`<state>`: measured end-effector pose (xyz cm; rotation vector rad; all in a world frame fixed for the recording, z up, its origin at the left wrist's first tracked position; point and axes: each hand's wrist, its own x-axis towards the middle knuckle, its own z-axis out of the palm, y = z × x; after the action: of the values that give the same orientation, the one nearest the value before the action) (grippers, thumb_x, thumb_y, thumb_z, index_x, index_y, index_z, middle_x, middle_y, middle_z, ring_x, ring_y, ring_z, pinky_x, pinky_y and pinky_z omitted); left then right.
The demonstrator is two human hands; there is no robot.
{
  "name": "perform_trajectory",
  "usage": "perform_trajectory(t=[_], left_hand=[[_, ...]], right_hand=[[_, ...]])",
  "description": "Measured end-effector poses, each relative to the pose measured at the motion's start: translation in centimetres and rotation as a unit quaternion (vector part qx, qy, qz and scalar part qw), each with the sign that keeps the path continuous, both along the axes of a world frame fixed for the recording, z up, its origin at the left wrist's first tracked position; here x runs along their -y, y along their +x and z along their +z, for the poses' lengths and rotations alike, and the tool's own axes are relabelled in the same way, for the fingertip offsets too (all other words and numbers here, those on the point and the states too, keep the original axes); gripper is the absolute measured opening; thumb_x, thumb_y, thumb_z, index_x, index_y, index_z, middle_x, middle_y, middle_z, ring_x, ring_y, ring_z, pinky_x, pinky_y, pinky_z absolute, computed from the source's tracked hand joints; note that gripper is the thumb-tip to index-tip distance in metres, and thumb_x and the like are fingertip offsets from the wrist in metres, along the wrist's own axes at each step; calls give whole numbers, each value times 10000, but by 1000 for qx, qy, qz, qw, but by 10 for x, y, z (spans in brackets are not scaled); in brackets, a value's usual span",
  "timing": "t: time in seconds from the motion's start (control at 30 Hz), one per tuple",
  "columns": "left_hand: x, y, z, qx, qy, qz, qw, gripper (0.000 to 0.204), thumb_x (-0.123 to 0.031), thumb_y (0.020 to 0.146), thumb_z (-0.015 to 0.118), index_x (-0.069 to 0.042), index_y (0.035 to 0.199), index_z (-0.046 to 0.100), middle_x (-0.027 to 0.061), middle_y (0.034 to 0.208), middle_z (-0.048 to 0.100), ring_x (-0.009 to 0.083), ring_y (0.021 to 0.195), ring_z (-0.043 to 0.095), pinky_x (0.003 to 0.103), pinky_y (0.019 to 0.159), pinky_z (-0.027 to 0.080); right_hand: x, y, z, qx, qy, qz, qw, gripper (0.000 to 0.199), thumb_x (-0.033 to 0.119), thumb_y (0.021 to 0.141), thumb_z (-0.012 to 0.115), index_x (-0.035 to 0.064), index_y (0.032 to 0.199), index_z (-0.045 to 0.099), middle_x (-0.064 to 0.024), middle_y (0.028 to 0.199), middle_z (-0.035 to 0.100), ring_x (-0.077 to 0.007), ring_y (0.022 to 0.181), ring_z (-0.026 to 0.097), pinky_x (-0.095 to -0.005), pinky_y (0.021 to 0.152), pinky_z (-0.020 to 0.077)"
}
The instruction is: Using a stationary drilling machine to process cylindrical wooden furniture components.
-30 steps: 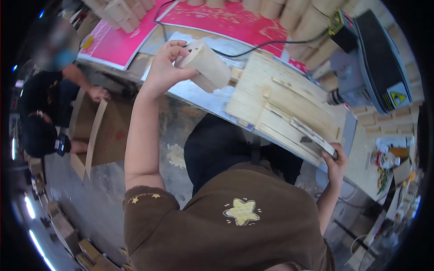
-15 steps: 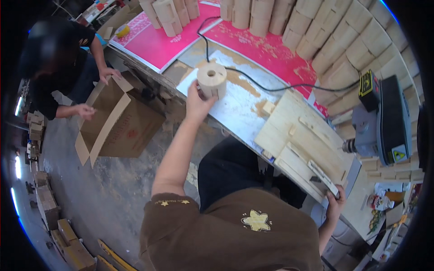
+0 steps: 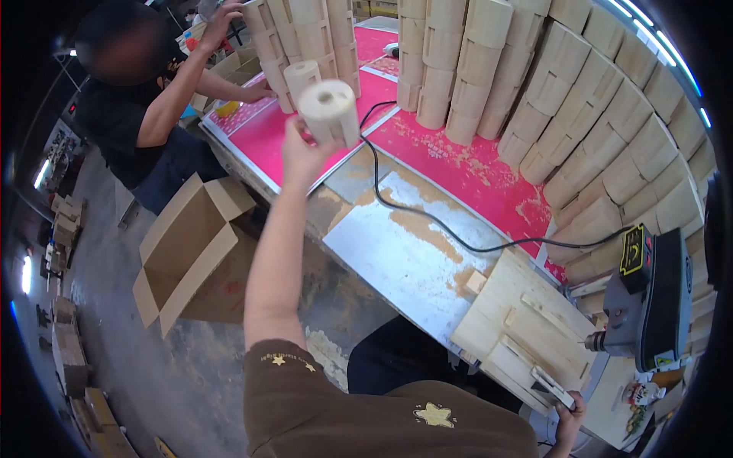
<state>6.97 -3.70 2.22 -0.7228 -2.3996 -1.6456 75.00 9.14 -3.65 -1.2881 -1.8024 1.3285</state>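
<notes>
My left hand (image 3: 304, 153) is raised over the pink-topped part of the table, closed around a pale wooden cylinder (image 3: 336, 127) with a round hole in its top. Just behind that cylinder stands a smaller-looking wooden cylinder (image 3: 302, 73), beside tall stacks. At the lower right, my right hand (image 3: 570, 416) is closed on the near end of a clamp lever (image 3: 551, 385). This lever is mounted on a flat wooden jig (image 3: 527, 320) with raised strips. The drill press (image 3: 649, 298) stands over the jig's right side, its chuck pointing toward it.
Stacked wooden cylinders (image 3: 565, 76) line the back and right. A black cable (image 3: 427, 215) crosses the dusty table (image 3: 382, 256). At left, a co-worker (image 3: 126, 99) reaches toward the stacks, one hand raised beside them. An open cardboard box (image 3: 187, 248) stands before the co-worker.
My left hand has carried the wooden cylinder away from me, toward the far stacks. The co-worker's hands have left the box and moved to the stacks. My right hand stays at the lever.
</notes>
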Motion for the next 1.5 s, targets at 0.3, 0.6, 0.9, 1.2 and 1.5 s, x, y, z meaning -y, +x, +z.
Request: perform_trajectory(t=[0.3, 0.6, 0.9, 1.2, 1.5], left_hand=[[-43, -190, 38, -104, -4, 219, 970, 734, -312, 500, 867, 57, 1020, 502, 197, 974, 614, 278, 898, 617, 353, 784, 496], [-54, -245, 28, -119, -48, 220, 967, 761, -359, 558, 834, 50, 1097, 486, 220, 1062, 589, 344, 996, 579, 394, 880, 448], [-97, -160, 21, -192, -53, 278, 940, 877, -382, 683, 758, 67, 1292, 316, 264, 1236, 435, 380, 1181, 412, 446, 986, 350], [-228, 106, 32, -67, 160, -327, 929, 644, -221, 743, 733, -15, 1263, 414, 142, 1214, 450, 221, 1025, 464, 335, 880, 401], [-313, 175, 150, -166, 214, -354, 895, 673, -249, 701, 744, -8, 1245, 427, 169, 1175, 497, 247, 1007, 519, 342, 875, 428]], right_hand=[[7, -3, 3, -5, -43, -43, 998, 279, 109, 635, 698, 40, 882, 587, -16, 821, 549, -110, 757, 513, -234, 685, 397], [13, -17, 9, 13, -50, -130, 990, 276, -64, 553, 661, 13, 817, 634, -41, 797, 596, -123, 750, 554, -238, 691, 436], [23, -22, 23, 15, -82, -107, 991, 285, 1, 559, 727, 12, 831, 642, -40, 794, 609, -135, 748, 580, -258, 687, 456], [12, -13, 10, 11, -26, -69, 997, 244, -5, 628, 729, 22, 856, 644, -47, 869, 617, -157, 846, 580, -278, 768, 448], [16, -14, 0, -30, -12, -59, 998, 237, -21, 624, 732, 28, 838, 642, -43, 838, 617, -149, 814, 587, -271, 746, 455]])
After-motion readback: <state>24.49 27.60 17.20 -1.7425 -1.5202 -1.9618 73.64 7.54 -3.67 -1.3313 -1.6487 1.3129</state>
